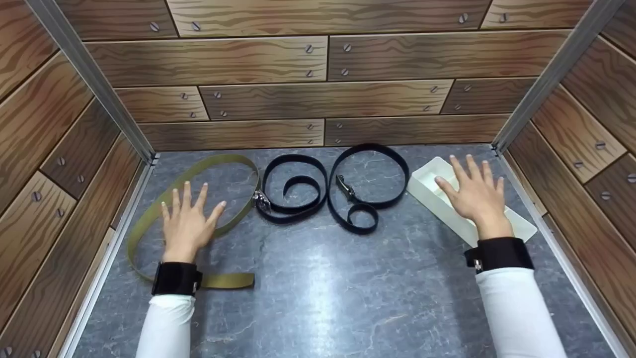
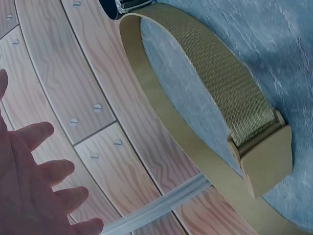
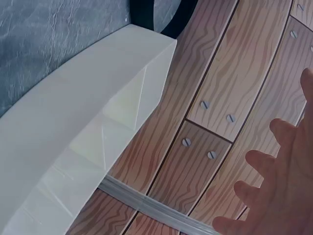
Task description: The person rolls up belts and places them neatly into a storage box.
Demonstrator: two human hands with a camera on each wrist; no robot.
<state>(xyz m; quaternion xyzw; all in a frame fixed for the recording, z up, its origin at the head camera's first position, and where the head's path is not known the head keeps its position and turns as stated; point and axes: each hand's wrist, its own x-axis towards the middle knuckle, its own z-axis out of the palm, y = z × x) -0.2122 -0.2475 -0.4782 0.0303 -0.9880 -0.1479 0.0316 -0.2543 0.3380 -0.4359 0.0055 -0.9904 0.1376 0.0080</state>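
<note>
White sleeves (image 1: 164,328) came in at the near side, each with a black band (image 1: 176,279) at the wrist. Past the bands, the left grip (image 1: 188,226) and the right grip (image 1: 479,196) were bare hands, both loose and free, with the fingers spread wide. The left grip was above the green belt (image 1: 228,281), which lay in one big loop at the left of the surface (image 1: 318,298). Its flat tail poked out to the right from behind the left band. From the left wrist, its green buckle (image 2: 266,161) showed too, apart from the fingers. The right grip was over the white box (image 1: 442,209), which sat slanted at the right. Thin panels (image 3: 124,105) split the inside of the box into small parts.

Two more belts lay between. The first black belt (image 1: 293,157) was rolled in a curl, with a shiny buckle (image 1: 261,200) right by the green belt; whether they touched was hard to tell. The second black belt (image 1: 370,147) made a big ring and a small one, with its shiny clasp (image 1: 345,189) inside the big ring. Its right side was close to the box.

Brown wood-look walls (image 1: 318,59) with gray screws stood around, and metal strips (image 1: 88,69) ran down the corners.
</note>
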